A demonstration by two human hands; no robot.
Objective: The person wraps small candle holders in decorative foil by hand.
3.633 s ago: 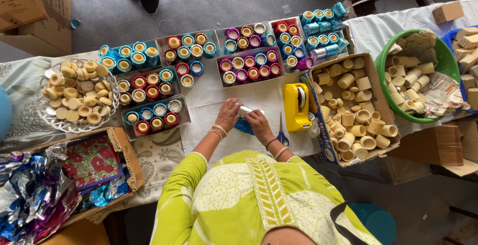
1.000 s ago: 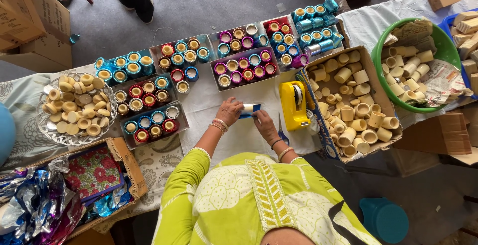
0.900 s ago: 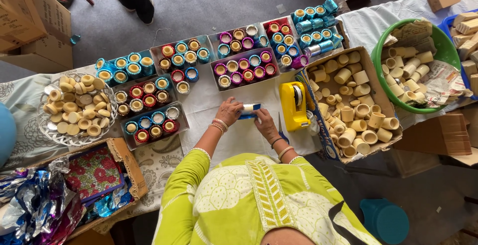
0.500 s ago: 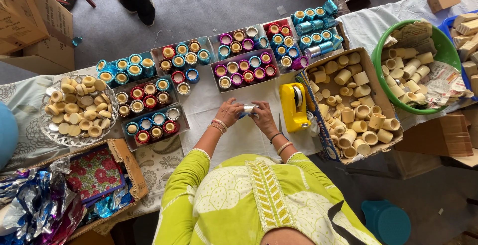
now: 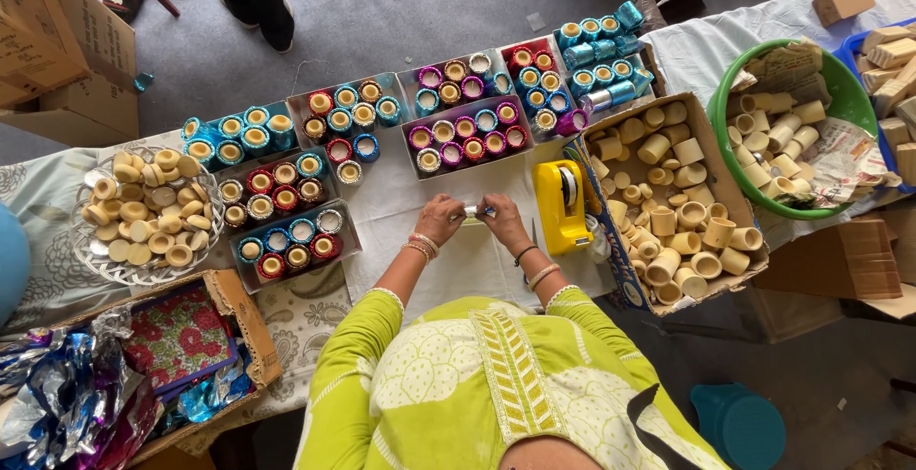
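Foil-wrapped cup (image 5: 472,210) sits pinched between left hand (image 5: 441,219) and right hand (image 5: 503,221), both grips closed on it.

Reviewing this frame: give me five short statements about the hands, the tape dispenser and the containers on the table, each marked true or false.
1. Both hands, left hand and right hand, close on one small foil-wrapped cup. True.
2. The yellow tape dispenser lies left of the left hand. False: it lies right of the right hand.
3. The cardboard box holds plain cream cups. True.
4. The green tub holds foil-wrapped cups. False: it holds plain cups and crumpled paper.
5. The glass dish is at the table's right end. False: it is at the left.
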